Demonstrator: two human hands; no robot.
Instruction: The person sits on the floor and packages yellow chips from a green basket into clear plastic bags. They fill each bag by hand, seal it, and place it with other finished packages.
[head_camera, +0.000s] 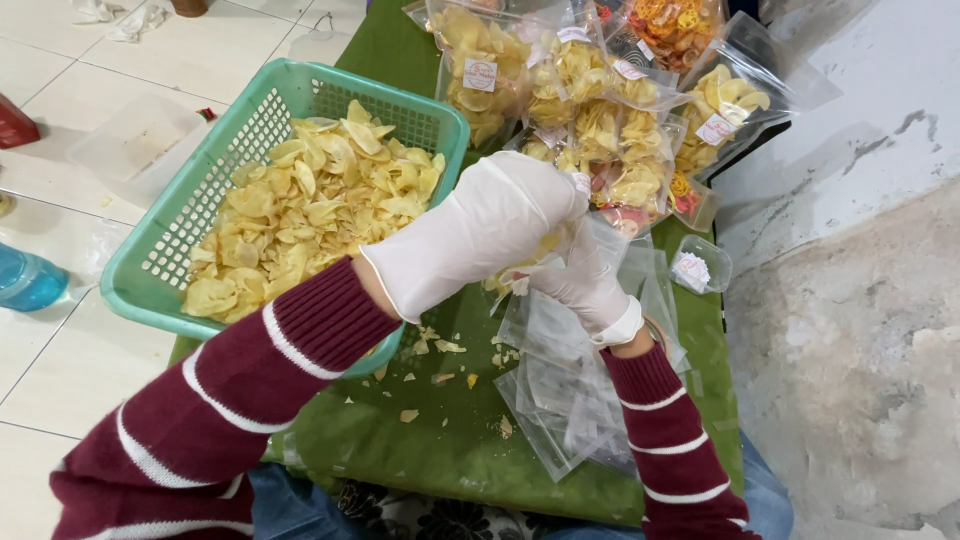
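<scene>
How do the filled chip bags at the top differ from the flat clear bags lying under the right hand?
The filled chip bags bulge with yellow chips; the flat clear bags look empty and thin.
The filled chip bags carry small label stickers; on the flat clear bags I see none.
The filled chip bags are heaped far from the person; the flat clear bags lie in a loose pile below the right hand.
Both are transparent plastic on the green cloth.

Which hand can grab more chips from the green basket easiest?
Probably the left hand: it sits right beside the green basket of chips. The right hand is farther over and holds the clear bag.
</scene>
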